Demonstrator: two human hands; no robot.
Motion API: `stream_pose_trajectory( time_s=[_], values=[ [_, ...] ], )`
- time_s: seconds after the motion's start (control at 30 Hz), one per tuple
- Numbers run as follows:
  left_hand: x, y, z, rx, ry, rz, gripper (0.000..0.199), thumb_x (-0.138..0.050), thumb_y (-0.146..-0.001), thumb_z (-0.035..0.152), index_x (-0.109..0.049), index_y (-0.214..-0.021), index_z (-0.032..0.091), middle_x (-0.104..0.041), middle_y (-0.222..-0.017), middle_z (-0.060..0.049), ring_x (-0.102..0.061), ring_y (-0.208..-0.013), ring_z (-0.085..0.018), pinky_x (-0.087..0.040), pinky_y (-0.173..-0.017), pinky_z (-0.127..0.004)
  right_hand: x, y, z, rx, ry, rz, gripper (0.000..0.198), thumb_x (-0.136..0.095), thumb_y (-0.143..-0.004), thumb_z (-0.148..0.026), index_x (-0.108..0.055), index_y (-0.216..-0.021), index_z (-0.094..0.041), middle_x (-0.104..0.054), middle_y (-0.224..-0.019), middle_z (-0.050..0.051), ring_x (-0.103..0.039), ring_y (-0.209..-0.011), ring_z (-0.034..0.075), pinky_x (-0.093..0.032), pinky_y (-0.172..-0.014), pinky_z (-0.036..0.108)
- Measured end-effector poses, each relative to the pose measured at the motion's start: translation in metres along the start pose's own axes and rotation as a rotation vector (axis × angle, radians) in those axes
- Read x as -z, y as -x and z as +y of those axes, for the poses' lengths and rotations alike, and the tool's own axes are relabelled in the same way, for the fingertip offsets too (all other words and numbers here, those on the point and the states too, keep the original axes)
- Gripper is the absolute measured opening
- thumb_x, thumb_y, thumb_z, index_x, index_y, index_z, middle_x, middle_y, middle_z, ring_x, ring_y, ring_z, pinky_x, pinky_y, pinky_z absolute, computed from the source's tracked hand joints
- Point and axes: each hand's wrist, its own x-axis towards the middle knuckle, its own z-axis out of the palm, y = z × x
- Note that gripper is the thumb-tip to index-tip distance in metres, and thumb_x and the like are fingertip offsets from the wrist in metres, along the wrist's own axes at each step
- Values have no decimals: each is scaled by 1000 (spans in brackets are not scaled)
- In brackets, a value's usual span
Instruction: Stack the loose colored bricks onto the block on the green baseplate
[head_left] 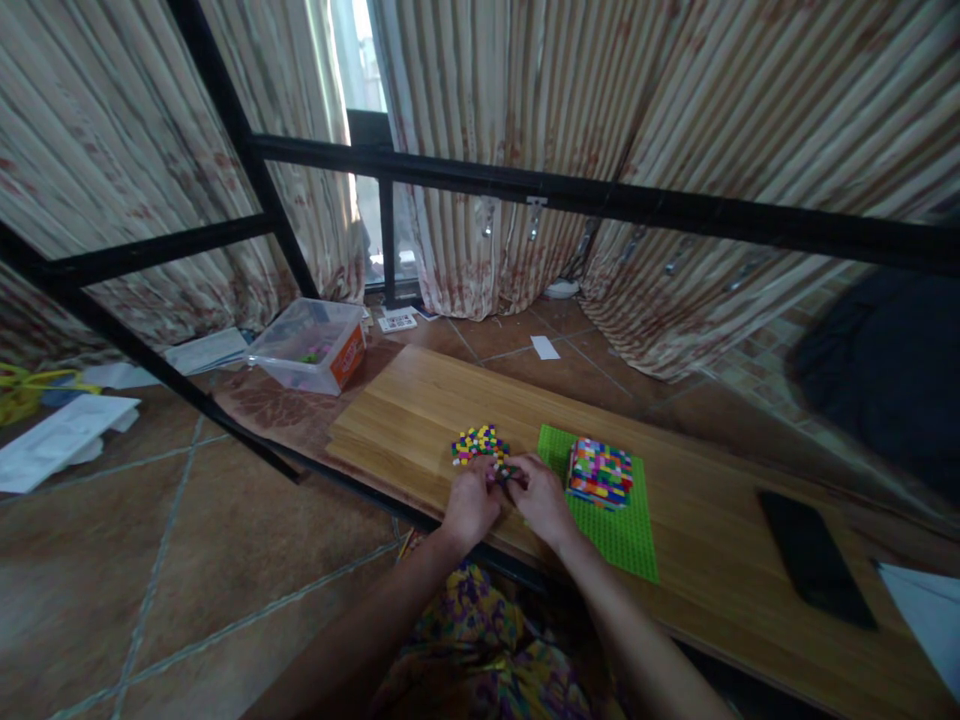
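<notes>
Brown floor tiles with pale joints fill the near left of the room, beside the person's floral-print clothing. Just beyond runs a long, low table with a wood-grain top. Over its near edge the left hand and right hand are close together, fingertips bent around a few tiny toy bricks; whether each hand grips one I cannot tell. A loose, many-coloured brick pile lies just past the left hand. Right of the hands, a green studded baseplate bears a multicoloured brick block. Farther right lies a flat black slab. Toward the far left, a clear plastic bin with an orange label stands on a reddish-brown patterned surface. Beyond the table, a white card lies on the tiles; a black metal frame crosses before pleated, flower-patterned curtains, parted at a bright window.
</notes>
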Motion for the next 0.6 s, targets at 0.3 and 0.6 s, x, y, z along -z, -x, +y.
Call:
stream_pose_trajectory(
  time_s=[0.3, 0.6],
  values=[
    [8, 3, -6, 79, 115, 43, 33, -58, -68, 6, -64, -97, 19, -63, -77, 0, -58, -68, -13, -45, -69, -25, 6, -2, 5, -72, 120, 44, 28, -54, -75, -12, -63, -101, -17, -60, -95, 5, -62, -73, 14, -50, -74, 28],
    [16, -1, 4, 377, 727, 137, 19, -67, -60, 13, -66, -79, 16, -56, -65, 4, -47, -55, -6, -37, -54, -18, 4, -11, -6, -33, 390, -56, 15, -57, -81, -17, -65, -93, -19, -61, -92, 6, -59, -80, 16, -44, -77, 26]
  ],
)
